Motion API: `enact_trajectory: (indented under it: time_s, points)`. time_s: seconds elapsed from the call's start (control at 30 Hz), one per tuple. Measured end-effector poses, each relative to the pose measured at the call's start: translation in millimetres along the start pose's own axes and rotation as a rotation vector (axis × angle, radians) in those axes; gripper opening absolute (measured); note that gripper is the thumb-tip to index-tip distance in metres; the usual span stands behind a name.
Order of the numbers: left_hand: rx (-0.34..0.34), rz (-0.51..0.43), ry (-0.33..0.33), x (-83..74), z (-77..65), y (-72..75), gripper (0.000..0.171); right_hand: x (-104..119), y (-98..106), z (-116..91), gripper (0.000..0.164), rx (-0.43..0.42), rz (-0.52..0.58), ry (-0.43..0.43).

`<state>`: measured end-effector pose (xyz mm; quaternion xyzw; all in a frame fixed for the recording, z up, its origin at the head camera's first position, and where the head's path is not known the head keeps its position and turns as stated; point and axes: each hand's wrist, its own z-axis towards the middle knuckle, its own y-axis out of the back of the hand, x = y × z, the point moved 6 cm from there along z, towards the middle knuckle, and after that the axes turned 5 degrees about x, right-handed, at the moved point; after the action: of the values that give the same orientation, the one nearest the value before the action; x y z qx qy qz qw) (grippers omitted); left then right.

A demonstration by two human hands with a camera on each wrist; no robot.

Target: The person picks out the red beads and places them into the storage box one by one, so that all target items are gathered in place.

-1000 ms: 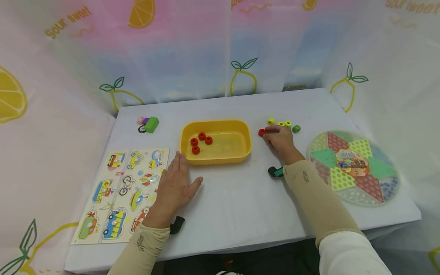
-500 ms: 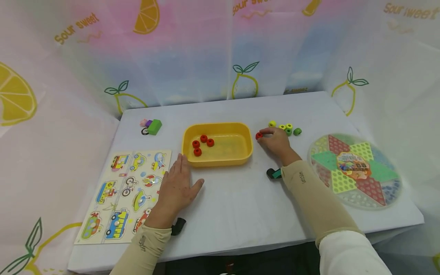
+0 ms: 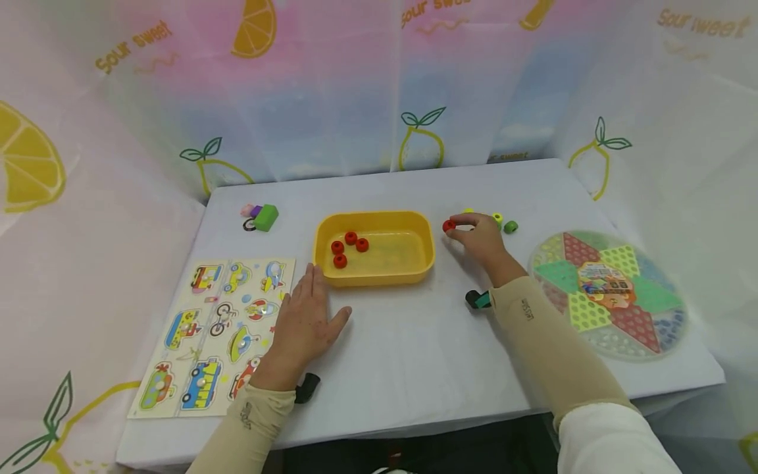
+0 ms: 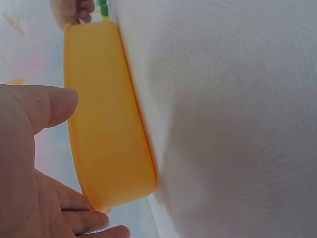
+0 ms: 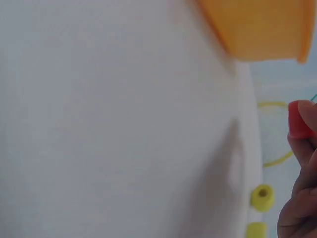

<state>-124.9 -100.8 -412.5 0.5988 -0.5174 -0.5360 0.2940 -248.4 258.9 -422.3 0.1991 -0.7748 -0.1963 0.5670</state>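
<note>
My right hand [image 3: 482, 240] pinches a red bead [image 3: 449, 226] between thumb and fingertips, just right of the yellow tray [image 3: 379, 280]. In the right wrist view the red bead [image 5: 297, 121] shows at the right edge, its shadow falling on the white cloth. Several red beads [image 3: 351, 237] lie in the tray's left half. My left hand [image 3: 301, 322] has its fingers straight, with the fingertips at the tray's near left corner. The left wrist view shows the fingertips [image 4: 96, 218] right at the tray's rim.
Behind the right hand lie yellow beads [image 3: 497, 217], partly hidden, and a green bead [image 3: 510, 226]. A round star-patterned board [image 3: 639, 329] lies at the right. At the left is a vehicle puzzle board [image 3: 204, 329]; small items with a green block [image 3: 266, 217] sit behind it.
The right hand, pinching the red bead, has shifted slightly and now covers more of the yellow and green beads behind it. The left hand stays at the tray.
</note>
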Motion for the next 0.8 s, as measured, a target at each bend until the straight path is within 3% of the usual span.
enact_trajectory:
  time_s: [0.13, 0.3, 0.53, 0.8]
  points:
    - [0.004, -0.018, 0.007, 2.8, -0.2, 0.8, 0.105, 28.6, -3.0, -8.5, 0.04, 0.004, 0.004, 0.009]
    - [0.011, -0.054, 0.005, 3.0, 0.5, 0.5, 0.104, 62.4, -20.8, -16.4, 0.036, 0.033, -0.012, 0.045]
    - [0.018, -0.074, 0.006, 3.6, 2.4, 1.3, 0.104, 100.8, -76.0, -17.0, 0.033, 0.139, -0.061, 0.121]
    - [0.013, -0.07, 0.001, 3.4, -0.1, 0.2, 0.104, 113.0, -133.8, -12.1, 0.031, 0.222, -0.126, 0.135]
